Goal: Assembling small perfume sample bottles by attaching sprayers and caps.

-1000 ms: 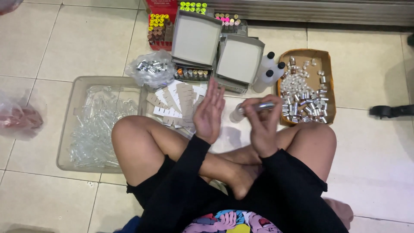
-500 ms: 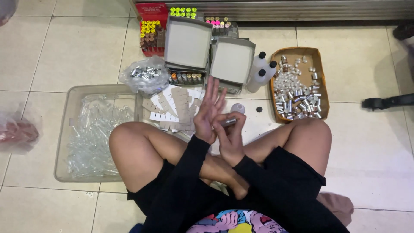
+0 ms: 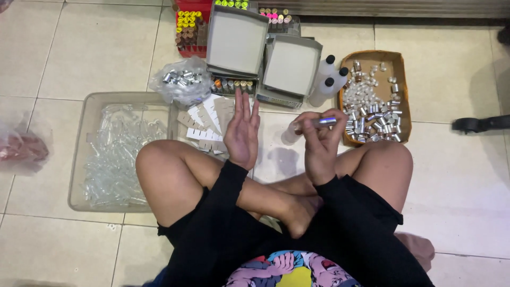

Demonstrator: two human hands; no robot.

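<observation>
person sits cross-legged on the pale tiled floor (image 3: 85, 48). right hand (image 3: 319, 146) is clenched round a small clear glass roller vial with a silver metal cap (image 3: 313, 124), held up sideways in front of the chest, above the floor, between the open grey boxes and the brown tray. left hand (image 3: 241, 130) is flat and released, fingers spread upward, grasping nothing, just beside the vial hand but not touching it.

progress, as a judgement: one vial in hand looks capped, so this piece seems near finished. a lot appears left: the clear plastic tub (image 3: 79, 159) on the left is full of bare glass tubes (image 3: 114, 154), the brown cardboard tray (image 3: 398, 90) on the right has a big heap of silver caps and white plugs (image 3: 366, 109), plus a clear plastic bag of silver caps (image 3: 180, 82). the two open grey cardboard boxes (image 3: 289, 66) show mostly bare insides; a row of finished vials (image 3: 231, 85) peeks under one. white card dividers (image 3: 204, 119) lie unassembled near the left knee. white squeeze bottles with black caps (image 3: 325, 79) stand by the tray.
</observation>
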